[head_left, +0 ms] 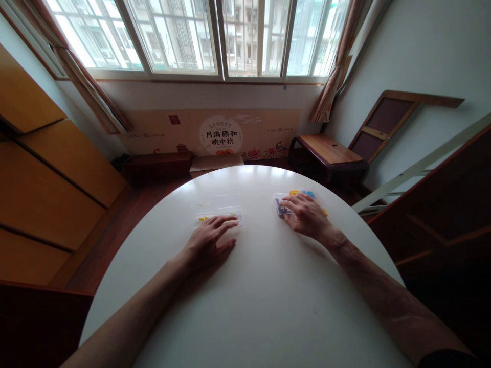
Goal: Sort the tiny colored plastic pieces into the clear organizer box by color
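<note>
My left hand (210, 237) lies with its fingers stretched out over the near edge of a clear plastic box (240, 220). The thumb is apart from the fingers. A few small yellow pieces (203, 220) show in that box, whose clear lid seems to lie open behind it. To the right, my right hand (305, 212) bends its fingers over a second clear box (276, 205), with the thumb at the box's near side. Small dark pieces (284, 206) fill this box, partly hidden by my fingers. Behind the hand are blue pieces (308, 194) and a yellow item (293, 193).
Both boxes stand on a round white table (261, 296). Beyond its far edge are a low wooden stool or side table (326, 148) and a printed cardboard panel (184, 138) under the window. Orange-brown cabinets (49, 174) stand at the left.
</note>
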The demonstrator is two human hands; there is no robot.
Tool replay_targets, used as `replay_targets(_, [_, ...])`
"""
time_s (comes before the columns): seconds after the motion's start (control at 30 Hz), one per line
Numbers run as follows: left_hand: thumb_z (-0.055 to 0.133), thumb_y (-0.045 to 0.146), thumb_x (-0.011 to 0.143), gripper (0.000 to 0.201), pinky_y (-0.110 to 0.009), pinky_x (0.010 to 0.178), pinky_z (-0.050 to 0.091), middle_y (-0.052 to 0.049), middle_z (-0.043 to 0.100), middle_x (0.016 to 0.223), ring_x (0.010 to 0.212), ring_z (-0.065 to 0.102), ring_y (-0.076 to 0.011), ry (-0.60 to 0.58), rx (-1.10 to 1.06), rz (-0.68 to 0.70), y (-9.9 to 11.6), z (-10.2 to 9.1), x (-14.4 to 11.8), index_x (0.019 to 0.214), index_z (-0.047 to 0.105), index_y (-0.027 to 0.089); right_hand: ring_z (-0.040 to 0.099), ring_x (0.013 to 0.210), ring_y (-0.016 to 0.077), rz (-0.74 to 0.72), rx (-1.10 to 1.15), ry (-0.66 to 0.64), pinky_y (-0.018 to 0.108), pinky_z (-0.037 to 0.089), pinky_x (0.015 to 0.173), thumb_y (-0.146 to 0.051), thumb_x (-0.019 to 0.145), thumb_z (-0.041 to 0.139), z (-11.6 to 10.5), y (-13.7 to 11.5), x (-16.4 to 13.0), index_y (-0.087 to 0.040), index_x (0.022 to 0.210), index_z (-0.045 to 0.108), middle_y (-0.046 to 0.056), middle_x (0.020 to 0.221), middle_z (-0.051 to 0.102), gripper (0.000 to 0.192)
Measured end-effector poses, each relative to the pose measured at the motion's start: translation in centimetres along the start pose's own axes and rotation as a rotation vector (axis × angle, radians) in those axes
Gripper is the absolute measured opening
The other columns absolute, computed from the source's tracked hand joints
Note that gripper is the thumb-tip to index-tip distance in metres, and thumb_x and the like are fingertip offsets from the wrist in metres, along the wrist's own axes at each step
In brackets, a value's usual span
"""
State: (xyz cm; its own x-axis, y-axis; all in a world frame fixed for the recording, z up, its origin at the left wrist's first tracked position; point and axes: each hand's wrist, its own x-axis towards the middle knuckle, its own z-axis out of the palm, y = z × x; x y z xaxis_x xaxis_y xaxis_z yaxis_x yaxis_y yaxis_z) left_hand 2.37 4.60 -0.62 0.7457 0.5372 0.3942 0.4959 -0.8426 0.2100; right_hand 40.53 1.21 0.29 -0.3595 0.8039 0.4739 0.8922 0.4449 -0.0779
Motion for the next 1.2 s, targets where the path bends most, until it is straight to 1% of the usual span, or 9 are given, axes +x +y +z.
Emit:
replay_targets(0.23, [0.061, 0.036, 0.106, 0.037, -0.049, 0.111, 0.058, -0.009, 0.069, 0.15, 0.134, 0.067, -0.0298, 0.0, 0.006, 0.001, -0.1, -0.1, 0.0, 0.141, 0.065, 0.028, 0.066, 0.114, 0.0343, 0.016, -0.055, 0.014, 0.052, 0.046, 0.115, -0.022, 0.091, 0.071, -0.2, -0.1, 0.1, -0.022, 0.121, 0.073, 0.01, 0.126, 0.077, 0.03])
replay_targets(0.4, [0.061, 0.035, 0.105, 0.037, -0.05, 0.111, 0.058, -0.009, 0.069, 0.15, 0.134, 0.068, -0.0299, 0.0, 0.002, -0.001, 0.0, -0.1, 0.1, 0.141, 0.066, 0.028, 0.066, 0.122, 0.0352, 0.03, -0.027, 0.054, 0.054, 0.043, 0.12, -0.024, 0.091, 0.068, -1.1, 0.7, 0.0, -0.021, 0.127, 0.071, 0.011, 0.136, 0.074, 0.037])
replay_targets(0.57, [0.062, 0.036, 0.104, 0.039, -0.05, 0.111, 0.059, -0.01, 0.069, 0.149, 0.134, 0.068, -0.0306, -0.007, -0.013, -0.011, 0.0, -0.2, 0.2, 0.142, 0.067, 0.029, 0.065, 0.128, 0.0392, 0.271, -0.062, 0.171, 0.055, 0.048, 0.114, -0.031, 0.094, 0.061, -1.8, 4.0, -0.8, -0.018, 0.135, 0.066, 0.016, 0.143, 0.07, 0.043])
replay_targets(0.67, [0.063, 0.036, 0.103, 0.04, -0.05, 0.112, 0.059, -0.01, 0.069, 0.149, 0.134, 0.068, -0.0306, -0.005, -0.015, -0.012, 0.0, -0.2, 0.1, 0.143, 0.067, 0.03, 0.067, 0.123, 0.0394, 0.353, -0.084, 0.164, 0.054, 0.053, 0.107, -0.041, 0.099, 0.057, -1.8, 6.0, -1.6, -0.019, 0.135, 0.066, 0.016, 0.145, 0.069, 0.044])
replay_targets(0.77, [0.063, 0.035, 0.103, 0.04, -0.051, 0.113, 0.059, -0.01, 0.069, 0.149, 0.134, 0.068, -0.0304, -0.002, -0.008, -0.012, 0.0, -0.1, 0.0, 0.143, 0.067, 0.029, 0.07, 0.119, 0.0355, 0.346, -0.043, 0.13, 0.049, 0.058, 0.101, -0.045, 0.1, 0.057, -1.5, 7.2, -2.2, -0.021, 0.137, 0.065, 0.013, 0.147, 0.068, 0.044])
replay_targets(0.87, [0.062, 0.035, 0.104, 0.038, -0.051, 0.112, 0.059, -0.01, 0.07, 0.149, 0.134, 0.068, -0.0304, 0.002, -0.002, -0.006, 0.0, -0.1, 0.1, 0.141, 0.067, 0.028, 0.071, 0.122, 0.034, 0.326, -0.007, 0.111, 0.046, 0.06, 0.099, -0.044, 0.099, 0.06, -1.2, 7.4, -2.4, -0.022, 0.14, 0.065, 0.013, 0.148, 0.066, 0.047])
replay_targets(0.97, [0.062, 0.035, 0.104, 0.038, -0.051, 0.111, 0.059, -0.01, 0.07, 0.148, 0.133, 0.069, -0.0303, 0.006, -0.009, 0.004, 0.1, -0.1, 0.1, 0.141, 0.067, 0.028, 0.073, 0.116, 0.0336, 0.328, 0.004, 0.108, 0.045, 0.062, 0.096, -0.044, 0.098, 0.062, -1.1, 7.1, -2.3, -0.021, 0.137, 0.066, 0.014, 0.145, 0.067, 0.046])
replay_targets(1.07, [0.062, 0.034, 0.104, 0.039, -0.051, 0.112, 0.059, -0.01, 0.07, 0.148, 0.134, 0.068, -0.0302, 0.003, -0.013, -0.001, 0.1, -0.2, 0.2, 0.142, 0.067, 0.029, 0.074, 0.111, 0.0334, 0.343, -0.017, 0.092, 0.045, 0.062, 0.093, -0.051, 0.099, 0.062, -1.1, 6.9, -2.1, -0.022, 0.133, 0.069, 0.014, 0.142, 0.068, 0.045])
replay_targets(1.2, [0.061, 0.035, 0.104, 0.038, -0.05, 0.113, 0.058, -0.009, 0.069, 0.149, 0.135, 0.068, -0.0297, 0.002, -0.005, -0.006, 0.0, -0.1, 0.1, 0.142, 0.067, 0.029, 0.072, 0.118, 0.0367, 0.34, -0.065, 0.091, 0.049, 0.059, 0.1, -0.064, 0.098, 0.063, -1.1, 6.9, -2.0, -0.021, 0.136, 0.066, 0.016, 0.141, 0.069, 0.058])
